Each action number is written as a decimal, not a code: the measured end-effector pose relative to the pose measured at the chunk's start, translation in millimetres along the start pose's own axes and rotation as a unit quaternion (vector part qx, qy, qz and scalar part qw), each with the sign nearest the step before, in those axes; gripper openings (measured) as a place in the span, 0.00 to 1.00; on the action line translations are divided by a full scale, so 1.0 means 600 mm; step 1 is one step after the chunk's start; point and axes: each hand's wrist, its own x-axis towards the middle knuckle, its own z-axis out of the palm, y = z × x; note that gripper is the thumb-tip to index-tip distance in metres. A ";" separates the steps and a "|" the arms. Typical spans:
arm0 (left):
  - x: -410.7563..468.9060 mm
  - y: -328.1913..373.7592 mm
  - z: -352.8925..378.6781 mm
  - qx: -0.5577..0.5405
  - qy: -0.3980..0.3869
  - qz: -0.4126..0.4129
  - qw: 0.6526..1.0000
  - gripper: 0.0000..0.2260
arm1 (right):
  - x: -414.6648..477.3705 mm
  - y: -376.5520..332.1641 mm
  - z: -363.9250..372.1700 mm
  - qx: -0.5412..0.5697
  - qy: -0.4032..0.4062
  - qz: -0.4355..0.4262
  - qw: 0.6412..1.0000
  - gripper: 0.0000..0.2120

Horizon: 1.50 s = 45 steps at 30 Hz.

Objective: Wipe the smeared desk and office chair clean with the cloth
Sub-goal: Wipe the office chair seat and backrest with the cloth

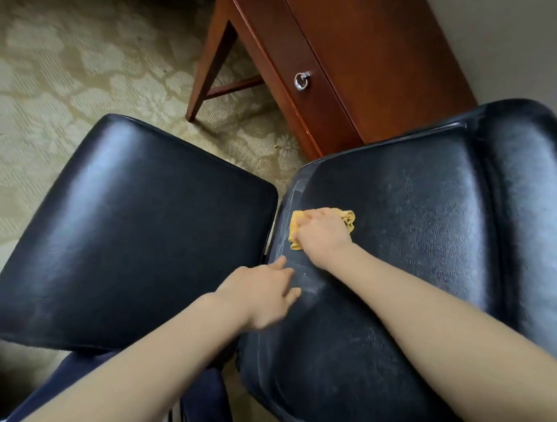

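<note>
Covering most of cloth [350, 219], R hand [323, 232] presses it by chair back [415, 220] edge; grip blurred, can't tell. L hand [265, 294] fingers loose, spread.

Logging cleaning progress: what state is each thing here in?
cloth: crumpled, pressed on the chair back.
chair back: speckled, with whitish streaks.
chair seat: glossy.
desk drawer: shut.
right hand: grips the cloth.
left hand: fingers spread, resting on the chair back's edge.
</note>
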 end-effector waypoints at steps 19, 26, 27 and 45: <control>-0.021 0.113 -0.003 -0.015 -0.031 0.120 0.992 0.27 | -0.298 0.208 -0.053 0.104 0.188 0.029 0.976 0.19; -0.015 0.102 0.043 -0.086 -0.008 0.125 0.988 0.29 | -0.166 0.227 -0.077 0.067 0.115 0.130 0.983 0.18; -0.013 0.096 0.049 -0.092 0.004 0.132 0.987 0.28 | -0.142 0.221 -0.077 0.058 0.095 0.143 0.983 0.18; -0.068 -0.073 0.085 0.005 -0.017 0.020 1.000 0.45 | -0.038 -0.138 0.011 0.017 -0.099 0.019 0.995 0.15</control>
